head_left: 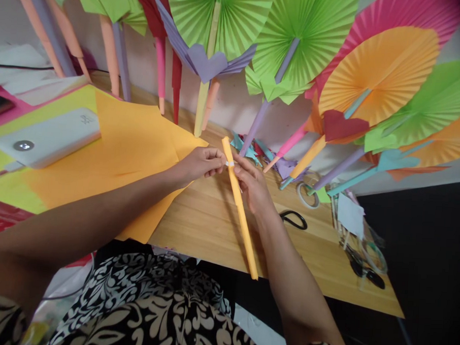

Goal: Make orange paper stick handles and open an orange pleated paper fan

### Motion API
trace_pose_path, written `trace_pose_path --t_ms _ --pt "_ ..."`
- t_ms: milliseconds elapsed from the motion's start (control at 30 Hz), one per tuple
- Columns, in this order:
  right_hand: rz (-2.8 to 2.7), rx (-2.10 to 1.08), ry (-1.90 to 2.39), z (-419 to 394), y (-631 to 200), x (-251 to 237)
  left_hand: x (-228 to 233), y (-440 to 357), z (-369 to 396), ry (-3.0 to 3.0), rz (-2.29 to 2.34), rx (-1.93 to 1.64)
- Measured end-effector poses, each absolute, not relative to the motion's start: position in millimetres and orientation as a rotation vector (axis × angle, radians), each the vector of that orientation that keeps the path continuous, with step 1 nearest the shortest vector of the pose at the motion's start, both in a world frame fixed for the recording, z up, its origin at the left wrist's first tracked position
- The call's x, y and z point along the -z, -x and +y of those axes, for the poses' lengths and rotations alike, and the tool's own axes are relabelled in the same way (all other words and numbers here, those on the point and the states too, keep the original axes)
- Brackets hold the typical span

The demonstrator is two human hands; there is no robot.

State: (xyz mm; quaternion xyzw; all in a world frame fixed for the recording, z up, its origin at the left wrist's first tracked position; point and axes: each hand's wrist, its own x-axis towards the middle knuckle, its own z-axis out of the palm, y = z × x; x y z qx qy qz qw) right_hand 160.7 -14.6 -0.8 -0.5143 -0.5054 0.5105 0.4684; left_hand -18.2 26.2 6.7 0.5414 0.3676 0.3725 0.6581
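- The left hand [202,163] pinches the upper part of a rolled orange paper stick [239,206], fingertips closed at a small white tape strip [229,164].
- The right hand [252,183] grips the same stick from the right side.
- The stick is held above the wooden bench [212,227], slanting from far left to near right.
- Orange paper sheets [116,157] lie left of the hands.
- Black scissors [293,219] lie on the bench right of the right hand.
- Paper fans [316,34] stand along the far wall.
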Motion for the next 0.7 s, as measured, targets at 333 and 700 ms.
trace_pose_path --t_ms 333,700 --pt "-1.228 -1.190 1.252 -16 -155 -3 8 18 27 -1.274 0.706 -0.821" --pt "-1.156 -1.168 1.278 -20 -152 -7 2 14 26 -1.086 0.715 -0.771"
